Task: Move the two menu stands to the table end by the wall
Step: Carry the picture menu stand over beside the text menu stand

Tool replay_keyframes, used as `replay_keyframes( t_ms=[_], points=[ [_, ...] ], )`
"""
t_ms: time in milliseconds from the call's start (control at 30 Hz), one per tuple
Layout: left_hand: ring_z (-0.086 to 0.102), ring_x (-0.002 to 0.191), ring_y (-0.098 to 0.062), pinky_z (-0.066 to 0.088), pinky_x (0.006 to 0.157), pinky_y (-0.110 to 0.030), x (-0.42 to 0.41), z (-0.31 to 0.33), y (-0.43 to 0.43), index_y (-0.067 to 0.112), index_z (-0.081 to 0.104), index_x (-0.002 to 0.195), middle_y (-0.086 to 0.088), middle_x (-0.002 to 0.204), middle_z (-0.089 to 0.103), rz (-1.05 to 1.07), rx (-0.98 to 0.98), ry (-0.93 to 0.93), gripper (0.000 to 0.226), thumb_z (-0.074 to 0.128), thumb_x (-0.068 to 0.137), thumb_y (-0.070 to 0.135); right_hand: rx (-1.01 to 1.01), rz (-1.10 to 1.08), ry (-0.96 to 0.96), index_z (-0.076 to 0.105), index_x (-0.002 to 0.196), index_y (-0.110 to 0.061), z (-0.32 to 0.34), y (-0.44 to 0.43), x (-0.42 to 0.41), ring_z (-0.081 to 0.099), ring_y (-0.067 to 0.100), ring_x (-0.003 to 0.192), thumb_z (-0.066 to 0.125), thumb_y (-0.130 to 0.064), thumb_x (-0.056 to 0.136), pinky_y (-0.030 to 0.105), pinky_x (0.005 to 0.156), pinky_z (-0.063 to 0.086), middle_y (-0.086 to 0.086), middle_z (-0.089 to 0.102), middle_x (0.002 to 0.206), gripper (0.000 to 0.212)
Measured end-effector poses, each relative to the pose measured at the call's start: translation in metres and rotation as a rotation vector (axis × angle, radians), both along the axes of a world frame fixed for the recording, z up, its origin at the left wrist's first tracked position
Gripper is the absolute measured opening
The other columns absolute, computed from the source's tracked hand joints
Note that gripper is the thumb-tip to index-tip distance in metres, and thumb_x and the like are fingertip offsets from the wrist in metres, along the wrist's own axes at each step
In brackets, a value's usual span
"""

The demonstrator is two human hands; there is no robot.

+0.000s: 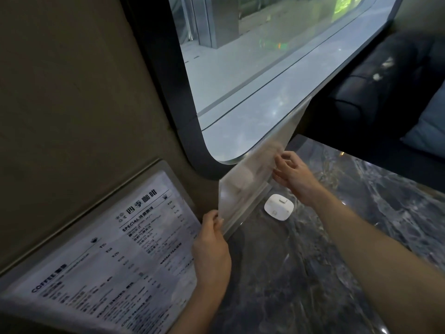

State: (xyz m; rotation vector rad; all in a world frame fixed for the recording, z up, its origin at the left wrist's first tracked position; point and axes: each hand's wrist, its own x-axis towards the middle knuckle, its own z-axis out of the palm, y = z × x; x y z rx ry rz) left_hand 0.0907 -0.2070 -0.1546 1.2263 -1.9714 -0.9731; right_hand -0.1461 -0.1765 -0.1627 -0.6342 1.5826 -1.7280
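A clear acrylic menu stand [255,165] stands upright at the window end of the dark marble table [313,273], seen almost edge-on. My left hand [212,247] grips its near lower corner. My right hand [291,174] holds its far side, fingers against the sheet. A second menu stand [115,259] with a printed coffee menu leans against the beige wall [72,104] at the lower left, no hand on it; my left hand covers its right corner.
A small white square device [278,207] lies on the table just right of the held stand's base. A large window [277,80] with a dark frame rises behind. A dark sofa with a blue cushion [428,131] sits beyond the table's far right edge.
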Motion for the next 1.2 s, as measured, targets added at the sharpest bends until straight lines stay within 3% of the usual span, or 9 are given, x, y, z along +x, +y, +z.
replay_keyframes(
  t_ms=[100,200,467,567,700,833,967,1067,1200],
  points=[
    [0.054,0.073,0.001,0.046,0.064,-0.027,0.002,0.008,-0.003,0.020,0.058,0.109,0.010,0.085,0.059,0.028,-0.024,0.067,0.020,0.049,0.091,0.016,0.058,-0.010,0.046,0.055,0.093,-0.028,0.003,-0.005,0.000,0.066,0.001,0.072,0.060,-0.057,0.068,0.014,0.053,0.051,-0.009,0.063,0.093,0.038],
    [0.058,0.072,-0.003,0.047,0.060,-0.022,0.004,0.014,-0.005,0.017,0.062,0.103,0.007,0.080,0.062,0.017,-0.074,0.100,0.017,0.051,0.090,0.018,0.107,-0.021,0.086,0.053,0.094,-0.029,0.004,-0.009,-0.001,0.064,-0.005,0.069,0.056,-0.058,0.074,0.015,0.048,0.050,-0.012,0.062,0.092,0.035],
    [0.063,0.077,-0.014,0.046,0.066,-0.019,0.008,0.029,-0.007,0.008,0.067,0.101,-0.003,0.089,0.070,0.070,-0.163,0.119,0.018,0.058,0.085,0.009,0.175,-0.017,0.101,0.051,0.094,-0.033,0.006,-0.011,0.006,0.063,-0.009,0.072,0.054,-0.067,0.066,0.025,0.053,0.051,-0.017,0.062,0.091,0.044],
    [0.060,0.076,-0.009,0.046,0.066,-0.015,0.010,0.042,-0.006,0.007,0.066,0.102,0.003,0.089,0.064,0.087,-0.245,0.136,0.019,0.060,0.084,0.009,0.190,-0.012,0.097,0.051,0.097,-0.030,0.007,-0.013,0.008,0.063,0.001,0.080,0.054,-0.066,0.070,0.029,0.058,0.052,-0.015,0.061,0.092,0.046],
    [0.060,0.076,-0.011,0.050,0.067,-0.022,0.010,0.059,-0.010,0.007,0.065,0.101,0.003,0.087,0.063,0.092,-0.300,0.220,0.018,0.059,0.085,0.013,0.215,0.007,0.087,0.048,0.106,-0.024,0.008,-0.016,0.011,0.058,0.005,0.089,0.052,-0.061,0.077,0.038,0.068,0.052,-0.014,0.060,0.096,0.047],
    [0.062,0.079,-0.014,0.052,0.068,-0.029,0.012,0.066,-0.014,0.007,0.065,0.100,0.003,0.088,0.063,0.107,-0.320,0.259,0.018,0.059,0.085,0.014,0.234,0.027,0.112,0.047,0.107,-0.023,0.009,-0.017,0.014,0.062,0.000,0.077,0.052,-0.061,0.077,0.035,0.064,0.054,-0.014,0.061,0.091,0.049],
    [0.062,0.080,-0.010,0.052,0.068,-0.017,0.012,0.067,-0.014,0.010,0.064,0.100,0.004,0.089,0.063,0.116,-0.315,0.290,0.017,0.059,0.085,0.013,0.250,0.040,0.130,0.047,0.107,-0.025,0.009,-0.015,0.015,0.063,-0.004,0.070,0.051,-0.062,0.077,0.032,0.061,0.052,-0.017,0.063,0.089,0.047],
    [0.063,0.081,-0.010,0.053,0.068,-0.016,0.012,0.066,-0.016,0.012,0.063,0.102,0.005,0.090,0.062,0.109,-0.293,0.307,0.018,0.058,0.085,0.016,0.259,0.060,0.148,0.045,0.110,-0.027,0.008,-0.016,0.015,0.064,-0.004,0.070,0.051,-0.060,0.078,0.040,0.070,0.055,-0.016,0.063,0.092,0.046],
    [0.063,0.082,-0.008,0.051,0.071,-0.010,0.012,0.064,-0.019,0.016,0.062,0.102,0.009,0.089,0.062,0.108,-0.277,0.329,0.017,0.058,0.085,0.016,0.262,0.065,0.165,0.044,0.111,-0.028,0.008,-0.017,0.016,0.064,0.014,0.088,0.050,-0.059,0.080,0.051,0.081,0.052,-0.015,0.062,0.094,0.044]
  ],
)
